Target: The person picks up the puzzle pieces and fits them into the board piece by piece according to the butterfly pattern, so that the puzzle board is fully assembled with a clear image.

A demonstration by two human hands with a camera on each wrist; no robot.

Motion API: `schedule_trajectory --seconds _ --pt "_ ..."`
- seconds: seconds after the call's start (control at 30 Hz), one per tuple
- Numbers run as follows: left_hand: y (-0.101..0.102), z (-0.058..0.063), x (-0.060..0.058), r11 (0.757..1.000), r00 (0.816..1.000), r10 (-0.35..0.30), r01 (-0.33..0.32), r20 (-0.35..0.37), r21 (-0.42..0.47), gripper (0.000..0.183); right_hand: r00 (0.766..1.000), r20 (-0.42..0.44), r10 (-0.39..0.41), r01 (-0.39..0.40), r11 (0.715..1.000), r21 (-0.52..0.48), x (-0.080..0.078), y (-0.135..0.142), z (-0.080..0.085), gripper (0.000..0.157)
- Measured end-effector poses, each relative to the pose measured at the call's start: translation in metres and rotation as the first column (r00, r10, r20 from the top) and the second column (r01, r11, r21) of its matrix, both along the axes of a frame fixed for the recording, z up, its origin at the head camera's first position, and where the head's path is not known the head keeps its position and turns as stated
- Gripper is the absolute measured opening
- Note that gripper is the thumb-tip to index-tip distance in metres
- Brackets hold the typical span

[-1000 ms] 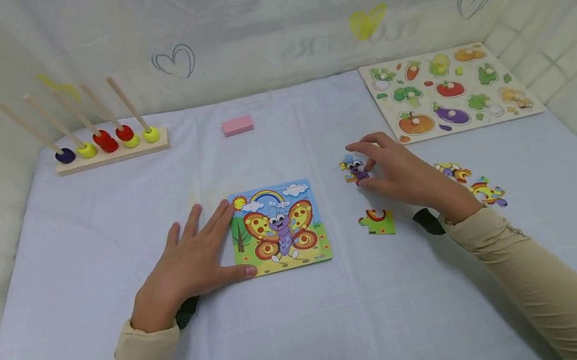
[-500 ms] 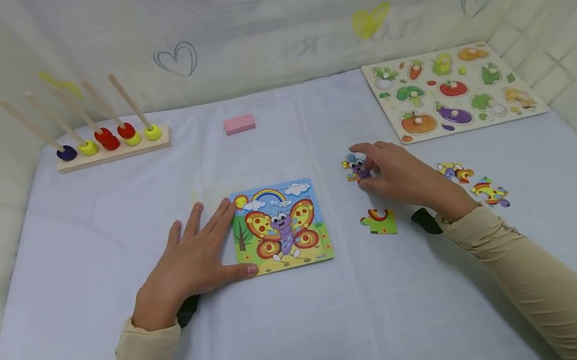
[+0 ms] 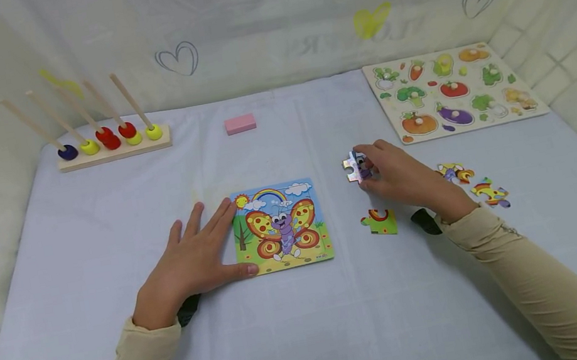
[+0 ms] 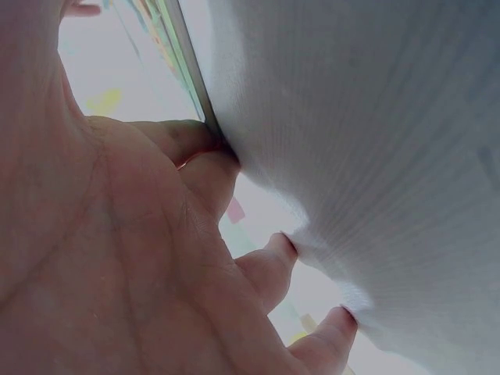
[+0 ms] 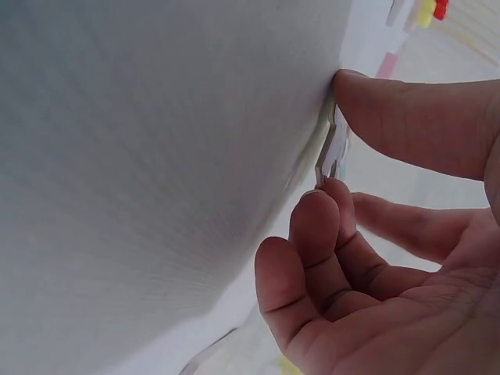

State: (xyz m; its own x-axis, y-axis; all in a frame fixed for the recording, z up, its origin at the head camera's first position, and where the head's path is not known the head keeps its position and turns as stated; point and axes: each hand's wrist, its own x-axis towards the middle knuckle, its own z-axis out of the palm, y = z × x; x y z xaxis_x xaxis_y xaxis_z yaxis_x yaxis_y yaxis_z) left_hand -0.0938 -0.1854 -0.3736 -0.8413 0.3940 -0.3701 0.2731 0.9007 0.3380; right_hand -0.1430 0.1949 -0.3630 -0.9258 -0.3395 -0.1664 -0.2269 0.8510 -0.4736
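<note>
My left hand (image 3: 189, 270) lies with fingers spread at the left edge of a square butterfly puzzle board (image 3: 282, 227), its thumb tip on the lower left corner. In the left wrist view the fingertips (image 4: 281, 246) press on the cloth along the board's edge. To the right of the board, my right hand (image 3: 396, 174) pinches a purple jigsaw piece (image 3: 357, 166) between thumb and fingers. That piece is tilted and catches the light; in the right wrist view the jigsaw piece (image 5: 332, 148) shows edge-on close over the cloth. Below that hand lies a green jigsaw piece (image 3: 381, 223).
Two more jigsaw pieces, one yellow and purple (image 3: 456, 172) and one yellow (image 3: 490, 194), lie beside the right forearm. At the back stand a peg abacus (image 3: 115, 153), a pink block (image 3: 240, 124) and a wooden vegetable puzzle board (image 3: 459, 103). A white cloth (image 3: 292, 338) covers the table.
The right hand's thumb and fingers have closed on the purple jigsaw piece and tipped it up, so it now glints. The left hand has stayed in place at the board.
</note>
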Motion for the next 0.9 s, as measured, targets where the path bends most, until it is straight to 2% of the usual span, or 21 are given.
schedule_trajectory --seconds 0.37,0.6,0.9 --pt "0.0014 0.0015 0.0003 1.000 1.000 0.009 -0.009 0.006 -0.006 0.123 1.000 -0.006 -0.021 0.021 1.000 0.002 0.0009 -0.0025 0.0006 0.057" --pt "0.0007 0.0004 -0.0001 1.000 1.000 0.005 -0.005 0.004 -0.006 0.122 0.998 -0.053 -0.044 0.045 0.999 0.020 0.0013 -0.0019 0.0003 0.057" --pt "0.0006 -0.0001 -0.0005 1.000 1.000 0.003 -0.003 0.003 -0.002 0.122 0.997 -0.080 -0.019 0.022 0.999 0.026 0.0022 0.0007 0.0001 0.055"
